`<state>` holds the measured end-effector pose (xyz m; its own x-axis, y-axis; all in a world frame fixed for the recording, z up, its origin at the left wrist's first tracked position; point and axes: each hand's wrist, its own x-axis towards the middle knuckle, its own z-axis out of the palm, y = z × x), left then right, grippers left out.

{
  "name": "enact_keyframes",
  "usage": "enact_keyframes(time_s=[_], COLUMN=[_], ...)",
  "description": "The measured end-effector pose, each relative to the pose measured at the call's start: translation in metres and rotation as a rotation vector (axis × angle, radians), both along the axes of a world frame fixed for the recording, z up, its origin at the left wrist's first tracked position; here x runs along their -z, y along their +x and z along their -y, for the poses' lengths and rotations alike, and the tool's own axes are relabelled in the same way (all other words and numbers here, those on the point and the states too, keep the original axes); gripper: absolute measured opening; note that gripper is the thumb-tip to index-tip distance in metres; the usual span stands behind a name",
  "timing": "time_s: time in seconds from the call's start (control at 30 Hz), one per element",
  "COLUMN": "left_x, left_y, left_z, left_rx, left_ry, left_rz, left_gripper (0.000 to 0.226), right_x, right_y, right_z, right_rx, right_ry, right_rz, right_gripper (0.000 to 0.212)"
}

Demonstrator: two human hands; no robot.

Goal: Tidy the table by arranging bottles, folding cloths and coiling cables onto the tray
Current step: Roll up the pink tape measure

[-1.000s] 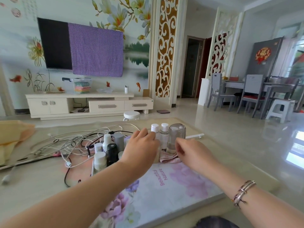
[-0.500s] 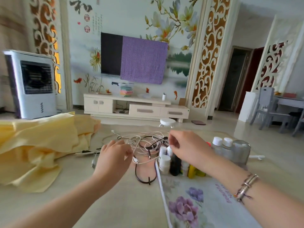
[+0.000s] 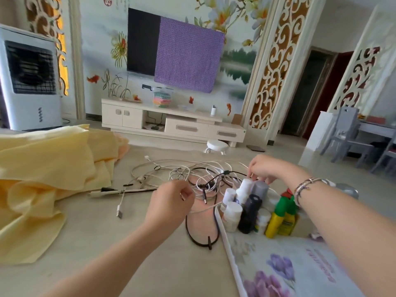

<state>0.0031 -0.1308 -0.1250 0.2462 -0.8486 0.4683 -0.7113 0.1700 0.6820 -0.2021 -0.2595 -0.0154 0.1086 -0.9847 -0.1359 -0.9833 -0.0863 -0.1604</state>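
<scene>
Presently, both hands are at the tangled heap of thin white and black cables (image 3: 192, 179), which lies on the pale table (image 3: 107, 243) at about twelve o'clock from the viewer. The left hand (image 3: 169, 202) has its fingers curled at the heap's near edge and appears to pinch a white strand. The right hand (image 3: 267, 168) reaches into the far right of the heap, behind the bottles; its fingertips are bent down among the strands, but whether they hold one cannot be told.

A cluster of small plastic bottles (image 3: 252, 206), white, black and yellow-green, stands upright on the far left corner of the flower-printed white tray (image 3: 278, 264), at about one o'clock. A crumpled pale yellow cloth (image 3: 42, 179) lies unfolded at ten o'clock, well apart from the tray.

Assessment: the cables are light, limp and interlooped. Pulling a mid-span would likely tighten knots and drag neighbouring strands toward the bottles, which look light and easily toppled. Taking one cable by its plug end, such as the white connector (image 3: 119, 213) lying free at eleven o'clock, seems the sounder hold.
</scene>
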Motion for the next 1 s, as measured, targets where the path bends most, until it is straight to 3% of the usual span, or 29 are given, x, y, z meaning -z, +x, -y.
enact_keyframes(time_s=[0.27,0.43,0.6,0.67,0.77,0.93,1.0], left_x=[0.017,0.03,0.031,0.03,0.024,0.008,-0.007], left_y=[-0.027,-0.03,-0.026,-0.028,-0.03,-0.029,-0.032], left_z=[0.05,0.055,0.054,0.051,0.046,0.038,0.031], left_rx=[0.033,0.003,0.073,0.063,0.05,-0.017,-0.034], left_ry=[0.068,0.103,0.095,0.088,0.08,0.023,-0.047], left_rz=[-0.028,0.041,-0.029,-0.035,-0.1,-0.121,-0.172], left_gripper=[0.006,0.009,0.021,0.021,0.021,0.023,0.017], right_x=[0.011,0.019,0.015,0.011,0.004,-0.013,-0.022], right_y=[-0.002,0.003,0.008,0.007,0.004,-0.008,-0.019], right_z=[0.018,0.025,0.024,0.024,0.016,-0.018,-0.041], right_rx=[-0.059,-0.165,-0.249,-0.254,-0.252,-0.358,-0.412], right_ry=[0.264,0.305,0.117,-0.05,-0.201,-0.429,-0.528], right_rz=[-0.143,-0.243,-0.339,-0.36,-0.218,0.113,0.275], right_gripper=[0.019,0.037,0.023,0.031,0.047,0.016,0.016])
